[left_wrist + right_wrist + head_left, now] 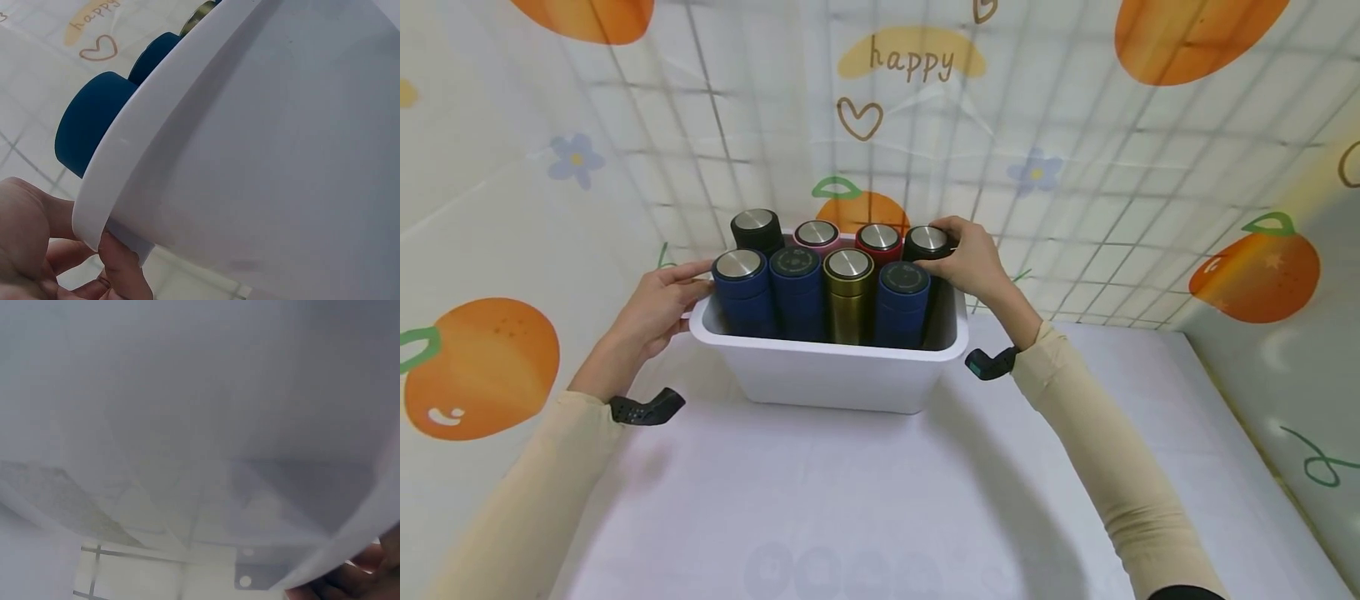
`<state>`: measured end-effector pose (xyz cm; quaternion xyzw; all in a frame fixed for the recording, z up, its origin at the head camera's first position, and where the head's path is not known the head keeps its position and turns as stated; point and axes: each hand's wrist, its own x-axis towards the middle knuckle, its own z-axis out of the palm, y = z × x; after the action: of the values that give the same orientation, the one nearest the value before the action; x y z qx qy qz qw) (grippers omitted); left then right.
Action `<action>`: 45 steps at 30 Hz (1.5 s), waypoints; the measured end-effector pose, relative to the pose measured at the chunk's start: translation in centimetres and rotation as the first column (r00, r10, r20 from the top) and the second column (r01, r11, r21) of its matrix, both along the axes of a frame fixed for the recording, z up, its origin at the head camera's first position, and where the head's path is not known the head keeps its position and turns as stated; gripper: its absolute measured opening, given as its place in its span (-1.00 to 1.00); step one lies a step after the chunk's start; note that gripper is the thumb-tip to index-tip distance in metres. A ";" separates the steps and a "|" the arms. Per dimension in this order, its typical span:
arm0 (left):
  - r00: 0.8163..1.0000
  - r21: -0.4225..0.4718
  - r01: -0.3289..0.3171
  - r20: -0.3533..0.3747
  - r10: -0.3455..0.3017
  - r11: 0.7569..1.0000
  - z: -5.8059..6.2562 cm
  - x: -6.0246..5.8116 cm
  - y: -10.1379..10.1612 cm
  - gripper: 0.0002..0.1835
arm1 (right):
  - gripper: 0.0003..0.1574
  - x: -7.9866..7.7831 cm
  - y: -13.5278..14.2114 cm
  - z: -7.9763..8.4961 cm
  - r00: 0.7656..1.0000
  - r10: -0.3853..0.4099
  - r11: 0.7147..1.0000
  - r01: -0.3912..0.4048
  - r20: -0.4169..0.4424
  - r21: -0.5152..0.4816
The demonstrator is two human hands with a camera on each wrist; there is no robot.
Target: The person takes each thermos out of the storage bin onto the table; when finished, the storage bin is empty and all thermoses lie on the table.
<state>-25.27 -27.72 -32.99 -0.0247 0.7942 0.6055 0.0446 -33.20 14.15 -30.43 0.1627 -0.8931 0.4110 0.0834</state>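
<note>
A white plastic tub (835, 382) stands on the white cloth, packed with two rows of upright thermos bottles. In front are blue bottles, one of them a blue bottle (745, 296) at the left end, and a gold bottle (850, 304). My left hand (651, 312) grips the tub's left end; the left wrist view shows its fingers on both sides of the rim (119, 169). At the back right corner, my right hand (966, 258) pinches a black bottle (928, 240) near its silver-topped lid, thumb in front. The tub's side mostly fills the right wrist view.
The back row also holds a taller black bottle (756, 232), a pink bottle (817, 235) and a red bottle (880, 239). Close behind the tub rises a wire grid (1120, 242) covered by orange-printed sheeting. A printed side wall (1247, 375) borders the cloth at right.
</note>
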 end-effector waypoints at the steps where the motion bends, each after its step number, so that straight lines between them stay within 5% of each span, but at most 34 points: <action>1: 1.000 -0.002 0.002 0.001 -0.002 1.000 0.0 0.0 0.0 -0.46 | -0.17 0.1 0.0 -0.1 1.000 -0.003 1.000 0.003 -0.001 -0.001; 19: 1.000 0.003 0.019 0.002 -0.019 1.000 -0.1 -0.1 0.2 -0.45 | -0.21 1.1 0.6 0.8 1.000 -0.013 0.977 0.008 -0.022 -0.211; 45: 1.000 0.015 0.010 -0.011 -0.010 1.000 -0.3 -0.2 -0.1 -0.46 | -0.24 2.6 0.4 6.1 0.996 -0.042 0.977 0.023 -0.082 -0.213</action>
<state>-25.46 -27.82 -33.28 -0.0169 0.7899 0.6115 0.0435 -30.59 14.51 -24.33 0.1559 -0.8424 0.4949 0.1455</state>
